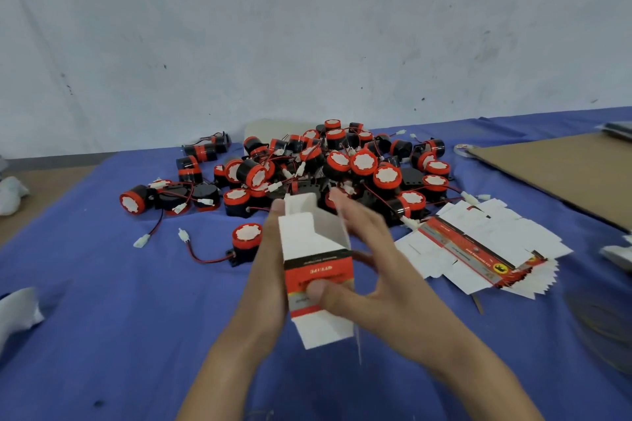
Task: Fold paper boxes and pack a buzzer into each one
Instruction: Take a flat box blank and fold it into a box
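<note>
One paper box (316,270), partly opened with its top flaps up, is held above the blue-covered desk (119,301) by both hands. The left hand (265,270) grips its left side; the right hand (372,270) pinches it, thumb on the red front and blurred fingers round the far side. One lone buzzer (247,239) lies just left of the box. Behind the box is one heap of buzzers (342,164), too tangled to count. Right of the box lies one fanned stack of flat boxes (478,249).
</note>
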A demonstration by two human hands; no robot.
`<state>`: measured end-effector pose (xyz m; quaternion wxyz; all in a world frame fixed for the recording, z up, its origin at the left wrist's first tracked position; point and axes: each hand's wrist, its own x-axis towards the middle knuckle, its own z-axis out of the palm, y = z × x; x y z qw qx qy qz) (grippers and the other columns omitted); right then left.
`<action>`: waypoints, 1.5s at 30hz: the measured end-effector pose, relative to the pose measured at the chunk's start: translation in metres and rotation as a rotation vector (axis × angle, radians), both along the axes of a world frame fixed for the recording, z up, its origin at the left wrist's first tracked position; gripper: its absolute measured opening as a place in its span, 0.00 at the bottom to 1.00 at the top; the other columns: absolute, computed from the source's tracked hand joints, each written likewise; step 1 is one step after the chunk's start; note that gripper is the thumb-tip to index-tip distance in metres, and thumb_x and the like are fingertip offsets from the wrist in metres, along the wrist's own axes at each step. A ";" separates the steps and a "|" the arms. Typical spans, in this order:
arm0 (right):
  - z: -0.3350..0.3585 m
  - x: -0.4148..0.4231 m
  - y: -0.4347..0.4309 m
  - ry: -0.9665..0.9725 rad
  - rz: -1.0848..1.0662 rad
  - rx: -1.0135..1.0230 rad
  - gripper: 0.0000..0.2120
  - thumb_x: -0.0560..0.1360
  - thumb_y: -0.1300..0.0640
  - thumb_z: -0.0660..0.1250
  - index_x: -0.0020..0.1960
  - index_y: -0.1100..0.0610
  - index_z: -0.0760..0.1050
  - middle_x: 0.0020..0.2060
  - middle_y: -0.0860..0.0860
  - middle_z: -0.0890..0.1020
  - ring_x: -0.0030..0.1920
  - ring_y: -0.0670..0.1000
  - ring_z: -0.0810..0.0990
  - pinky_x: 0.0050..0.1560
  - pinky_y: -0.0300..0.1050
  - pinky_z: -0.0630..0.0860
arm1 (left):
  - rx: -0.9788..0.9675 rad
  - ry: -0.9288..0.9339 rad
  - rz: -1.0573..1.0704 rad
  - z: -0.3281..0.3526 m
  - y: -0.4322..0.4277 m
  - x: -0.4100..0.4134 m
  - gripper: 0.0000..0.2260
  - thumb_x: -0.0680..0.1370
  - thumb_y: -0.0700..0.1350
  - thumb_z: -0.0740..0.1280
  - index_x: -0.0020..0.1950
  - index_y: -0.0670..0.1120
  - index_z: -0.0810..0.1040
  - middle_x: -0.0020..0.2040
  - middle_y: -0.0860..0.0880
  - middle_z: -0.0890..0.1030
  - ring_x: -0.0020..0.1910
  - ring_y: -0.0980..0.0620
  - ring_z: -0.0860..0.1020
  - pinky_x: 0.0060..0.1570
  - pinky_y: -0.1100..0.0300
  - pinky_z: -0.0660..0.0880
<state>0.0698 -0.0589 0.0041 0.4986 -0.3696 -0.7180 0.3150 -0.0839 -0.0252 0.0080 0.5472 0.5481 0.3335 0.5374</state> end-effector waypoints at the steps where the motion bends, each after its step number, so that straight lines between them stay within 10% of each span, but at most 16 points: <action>1: -0.002 -0.004 -0.001 0.067 0.051 -0.011 0.39 0.74 0.46 0.74 0.77 0.34 0.56 0.72 0.33 0.61 0.70 0.33 0.67 0.60 0.28 0.72 | 0.007 -0.009 0.004 -0.001 -0.001 0.001 0.21 0.73 0.62 0.56 0.45 0.56 0.87 0.39 0.53 0.87 0.37 0.56 0.85 0.33 0.63 0.80; 6: -0.005 -0.011 0.002 0.037 -0.278 0.156 0.35 0.75 0.48 0.69 0.79 0.43 0.59 0.77 0.36 0.54 0.75 0.35 0.59 0.63 0.27 0.68 | -0.008 -0.066 -0.066 0.010 0.006 0.008 0.25 0.79 0.64 0.52 0.63 0.56 0.81 0.60 0.51 0.84 0.61 0.50 0.81 0.60 0.47 0.77; 26: -0.015 -0.023 -0.002 -0.164 -0.514 0.335 0.17 0.76 0.39 0.63 0.61 0.44 0.67 0.65 0.38 0.70 0.69 0.46 0.69 0.66 0.29 0.64 | 0.041 -0.061 -0.077 0.005 -0.016 0.016 0.27 0.69 0.75 0.62 0.58 0.60 0.83 0.55 0.48 0.85 0.54 0.49 0.84 0.45 0.60 0.81; 31: -0.012 -0.022 -0.005 -0.122 -0.472 0.329 0.12 0.76 0.41 0.64 0.57 0.41 0.68 0.70 0.40 0.64 0.72 0.46 0.66 0.62 0.28 0.66 | 0.063 -0.020 -0.101 0.006 -0.013 0.012 0.27 0.72 0.73 0.61 0.62 0.59 0.80 0.56 0.47 0.84 0.55 0.47 0.83 0.48 0.57 0.81; 38: -0.012 -0.030 -0.008 -0.024 -0.349 0.217 0.34 0.75 0.41 0.64 0.77 0.45 0.58 0.74 0.43 0.60 0.77 0.45 0.61 0.66 0.28 0.65 | 0.095 -0.028 -0.051 0.001 -0.005 0.004 0.14 0.73 0.49 0.65 0.57 0.55 0.80 0.52 0.52 0.83 0.47 0.56 0.83 0.38 0.64 0.78; 42: -0.006 -0.026 -0.009 0.046 -0.269 0.185 0.24 0.75 0.43 0.65 0.70 0.41 0.67 0.65 0.43 0.67 0.66 0.42 0.72 0.55 0.26 0.71 | 0.211 0.101 -0.048 0.004 -0.009 0.004 0.12 0.74 0.45 0.62 0.55 0.55 0.78 0.43 0.56 0.81 0.40 0.61 0.79 0.34 0.66 0.75; 45: -0.006 -0.018 -0.007 0.029 -0.328 0.235 0.18 0.74 0.46 0.66 0.63 0.42 0.69 0.61 0.43 0.69 0.63 0.44 0.73 0.53 0.26 0.71 | 0.246 0.121 -0.106 0.006 -0.006 0.002 0.14 0.78 0.56 0.64 0.62 0.57 0.79 0.54 0.58 0.83 0.52 0.60 0.81 0.45 0.66 0.78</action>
